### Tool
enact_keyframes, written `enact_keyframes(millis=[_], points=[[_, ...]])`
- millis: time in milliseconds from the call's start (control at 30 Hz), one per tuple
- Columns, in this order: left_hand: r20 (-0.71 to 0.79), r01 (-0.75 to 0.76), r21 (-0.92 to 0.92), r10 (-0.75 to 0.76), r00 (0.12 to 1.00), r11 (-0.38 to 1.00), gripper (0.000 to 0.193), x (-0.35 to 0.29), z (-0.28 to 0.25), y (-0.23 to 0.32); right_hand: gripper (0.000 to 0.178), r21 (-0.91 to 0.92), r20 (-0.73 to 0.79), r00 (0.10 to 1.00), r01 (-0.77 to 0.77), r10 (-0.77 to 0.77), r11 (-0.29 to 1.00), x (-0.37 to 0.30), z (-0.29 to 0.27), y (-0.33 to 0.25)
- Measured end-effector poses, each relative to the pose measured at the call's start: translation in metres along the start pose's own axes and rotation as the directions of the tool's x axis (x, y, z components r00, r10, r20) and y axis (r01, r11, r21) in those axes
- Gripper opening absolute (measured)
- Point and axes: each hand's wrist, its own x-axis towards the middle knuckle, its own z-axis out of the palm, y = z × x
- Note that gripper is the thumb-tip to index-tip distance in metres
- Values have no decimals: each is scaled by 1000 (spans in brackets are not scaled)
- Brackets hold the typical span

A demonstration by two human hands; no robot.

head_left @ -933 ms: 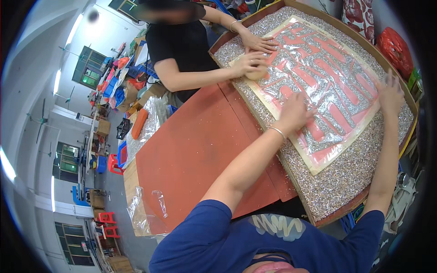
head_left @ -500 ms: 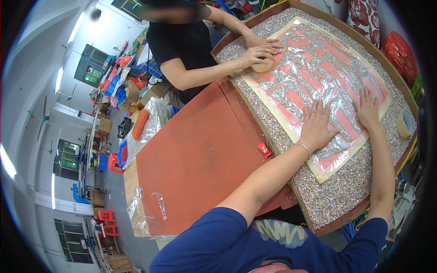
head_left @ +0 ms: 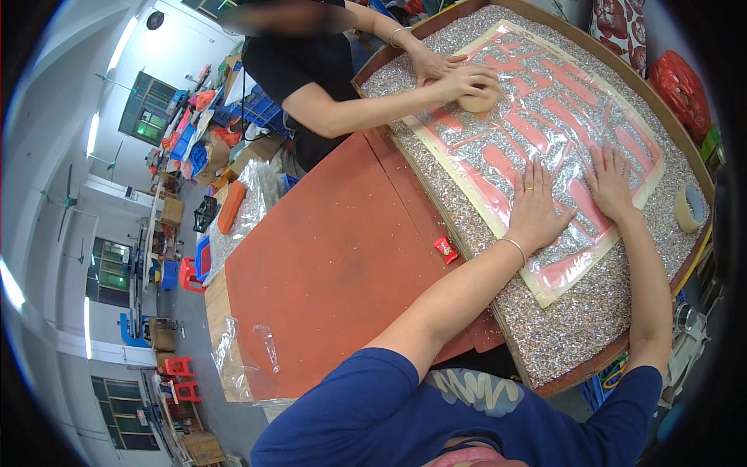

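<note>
A clear sheet with pink shapes and a cream border (head_left: 545, 300) lies on a bed of glittery stones (head_left: 572, 342) in a wooden-rimmed tray. My left hand (head_left: 538, 204) rests flat on the sheet's near part, fingers stretched out. Beside it, to the right, my right hand (head_left: 610, 185) also lies flat on the film, open. Neither hand grips anything. Across the tray, a co-worker's hand presses a round pale object (head_left: 478, 101) on the sheet; it may be a tape roll. The co-worker's other hand rests near the sheet's far left edge.
A tape roll (head_left: 689, 208) stands on the stones at the right. Left of the tray is a reddish-brown table (head_left: 327, 272) with a small red packet (head_left: 446, 250) and scraps of clear plastic (head_left: 268, 349). A red plastic bag (head_left: 680, 92) sits beyond the tray's right rim.
The co-worker's round pale object has moved to the right over the sheet. My right hand has slid slightly left, closer to my left hand, which stays nearly in place. The view has shifted slightly.
</note>
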Motion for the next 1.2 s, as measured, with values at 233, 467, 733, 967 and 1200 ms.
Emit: enact_keyframes(millis=[233,467,733,967,1200], points=[[7,-15,-6,16,1000,1000,86,0,2,-3,47,80,-312,940,169,-136,982,4,15,8],[-77,-126,76,132,988,989,64,0,14,-10,29,778,-322,883,42,341,626,19,-4,28],[236,388,-842,390,890,-376,66,16,0,33,45,682,-589,789,602,-176,416,-39,-25,-75],[434,518,-492,318,843,-700,68,18,-8,48,49,131,-466,881,-21,80,991,1,-20,22],[-81,-221,-117,213,974,968,55,15,18,34,52,65,-101,834,-539,543,840,-1,-32,93]])
